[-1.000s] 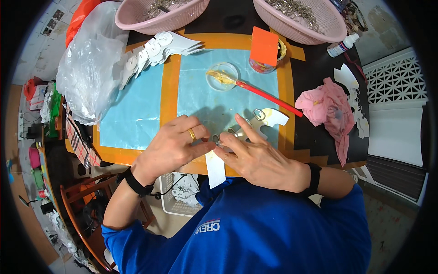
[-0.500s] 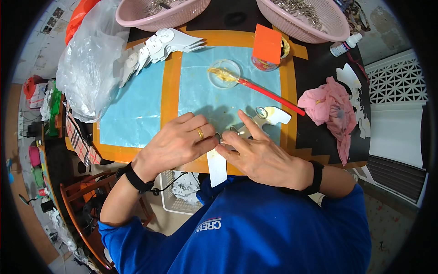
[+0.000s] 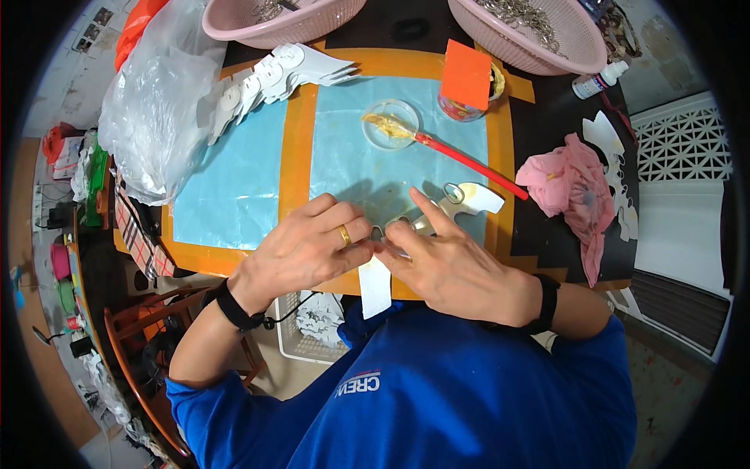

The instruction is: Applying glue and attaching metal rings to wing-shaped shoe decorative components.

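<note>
Only my view has shifted; my left fingers (image 3: 358, 252) pinch the near ring (image 3: 376, 233), right fingers' (image 3: 428, 208) grip unclear; the far ring (image 3: 453, 193) already sits on the card (image 3: 482, 198).

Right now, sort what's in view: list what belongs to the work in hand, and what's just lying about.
Likely part of the work:
white cutout piece at the left hand and right hand
stacked white cutouts
red-handled spreader
yellow-smeared dish
pink baskets of metal pieces

Seemingly just lying about:
pink cloth
clear plastic bag
small white bottle
</note>
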